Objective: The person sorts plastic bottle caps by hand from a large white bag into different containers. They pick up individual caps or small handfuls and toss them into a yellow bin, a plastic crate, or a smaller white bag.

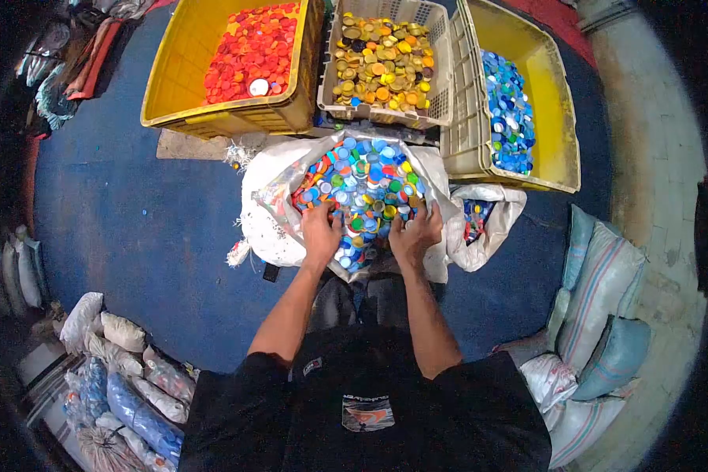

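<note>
A wide white woven sack (271, 193) lies in front of me with its mouth spread apart. Mixed plastic bottle caps (366, 185) in blue, green, white, red and yellow fill it. My left hand (321, 236) rests at the left side of the pile, its fingers curled in among the caps; what they grip, if anything, is hidden. On the right side of the pile is my right hand (417, 236), thumb and fingers apart, the fingertips touching caps near the sack's right edge.
Behind the sack stand a yellow crate (169, 79) of red caps, a pale crate (442, 71) of yellow and gold caps, and a tilted yellow crate (554, 118) of blue caps. A smaller sack (507, 224) sits right. Filled sacks (602, 291) and bags (138, 409) flank me.
</note>
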### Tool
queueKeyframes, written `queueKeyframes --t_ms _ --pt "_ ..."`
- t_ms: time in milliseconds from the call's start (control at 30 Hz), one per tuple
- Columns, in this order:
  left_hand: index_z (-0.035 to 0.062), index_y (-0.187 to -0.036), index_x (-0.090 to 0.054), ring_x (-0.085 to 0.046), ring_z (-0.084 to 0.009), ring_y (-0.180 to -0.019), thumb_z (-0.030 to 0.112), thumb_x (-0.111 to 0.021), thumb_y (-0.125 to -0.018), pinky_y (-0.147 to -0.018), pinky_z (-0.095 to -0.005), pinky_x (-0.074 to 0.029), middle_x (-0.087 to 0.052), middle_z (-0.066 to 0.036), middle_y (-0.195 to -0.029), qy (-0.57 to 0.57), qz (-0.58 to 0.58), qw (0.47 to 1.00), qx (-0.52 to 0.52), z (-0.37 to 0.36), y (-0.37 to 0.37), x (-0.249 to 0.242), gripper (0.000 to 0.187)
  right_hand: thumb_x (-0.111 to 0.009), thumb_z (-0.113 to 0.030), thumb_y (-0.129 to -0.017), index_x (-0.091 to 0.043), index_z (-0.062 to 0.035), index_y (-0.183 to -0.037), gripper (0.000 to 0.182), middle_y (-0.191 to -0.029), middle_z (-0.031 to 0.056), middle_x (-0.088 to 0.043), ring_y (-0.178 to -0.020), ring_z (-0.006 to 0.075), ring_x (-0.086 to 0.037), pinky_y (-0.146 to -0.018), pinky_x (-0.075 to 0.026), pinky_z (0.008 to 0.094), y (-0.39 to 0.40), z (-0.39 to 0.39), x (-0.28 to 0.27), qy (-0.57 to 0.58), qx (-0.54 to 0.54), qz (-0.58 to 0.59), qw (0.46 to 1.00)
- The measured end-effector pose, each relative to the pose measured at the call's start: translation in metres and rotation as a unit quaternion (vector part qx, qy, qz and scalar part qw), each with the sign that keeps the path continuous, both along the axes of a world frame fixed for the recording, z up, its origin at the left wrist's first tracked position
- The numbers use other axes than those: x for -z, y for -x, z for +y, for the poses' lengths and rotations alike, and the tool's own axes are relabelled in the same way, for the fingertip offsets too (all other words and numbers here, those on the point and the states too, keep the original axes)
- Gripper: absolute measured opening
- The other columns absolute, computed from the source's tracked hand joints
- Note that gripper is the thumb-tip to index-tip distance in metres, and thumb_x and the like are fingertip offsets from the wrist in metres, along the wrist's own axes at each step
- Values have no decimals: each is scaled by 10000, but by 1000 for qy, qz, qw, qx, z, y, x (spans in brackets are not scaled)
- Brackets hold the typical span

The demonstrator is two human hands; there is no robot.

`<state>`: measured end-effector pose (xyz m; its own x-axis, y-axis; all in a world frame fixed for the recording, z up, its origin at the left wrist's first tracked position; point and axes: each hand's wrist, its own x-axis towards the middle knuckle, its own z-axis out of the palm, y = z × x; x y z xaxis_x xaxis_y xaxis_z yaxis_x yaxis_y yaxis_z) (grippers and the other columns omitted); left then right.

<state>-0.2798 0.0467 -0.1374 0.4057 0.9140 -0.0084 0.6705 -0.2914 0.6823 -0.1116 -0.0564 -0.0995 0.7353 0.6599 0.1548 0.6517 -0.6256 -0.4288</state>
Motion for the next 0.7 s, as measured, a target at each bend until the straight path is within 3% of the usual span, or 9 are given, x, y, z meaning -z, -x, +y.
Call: queueKeyframes --t_ms 233,267,467,567,600,700 --pt "65 -1089 -594 -571 -339 -855 130 -686 -755 -781 -444 -436 -642 -134 -850 21 21 1000 -5 19 -23 18 352 -692 -207 -765 -453 -65 -1243 553 -1320 255 -385 -1237 420 -353 -928 -309 585 2 -18 3 1 1 19 1000" --pt "65 -1064 -608 -577 -347 -831 132 -681 -757 -759 -442 -446 -644 -146 -853 23 65 997 -18 19 -26 21 322 -690 -207 -767 -454 -65 -1240 547 -1324 251 -382 -1240 419 -350 -929 -307 587 0 -22 7 -4 -6 21 1000" --pt "46 -1001 -630 -588 -344 -786 96 -654 -781 -721 -447 -461 -643 -161 -822 13 7 1000 -3 17 -30 18 227 -672 -163 -739 -465 -84 -1236 544 -1331 214 -375 -1244 424 -346 -950 -290 618 1 -36 18 25 -13 54 998" --pt "39 -990 -634 -593 -324 -727 76 -628 -810 -682 -403 -472 -646 -156 -826 62 -74 994 -58 10 -27 28 184 -673 -156 -733 -474 -83 -1230 541 -1323 200 -378 -1236 422 -353 -949 -296 610 3 -32 11 34 -19 67 997" --pt "16 -986 -626 -604 -228 -699 58 -607 -838 -619 -319 -468 -638 -100 -795 109 -133 982 -82 6 -27 18 154 -673 -153 -731 -477 -82 -1229 540 -1318 195 -381 -1231 421 -357 -948 -299 607 4 -29 8 39 -20 71 996" --pt "-8 -980 -604 -554 -138 -694 12 -636 -809 -653 -283 -458 -587 -19 -800 242 -228 930 -155 -4 -21 -13 175 -667 -158 -734 -511 -75 -1179 479 -1264 162 -435 -1196 399 -393 -928 -314 596 7 -20 7 16 -36 62 997"
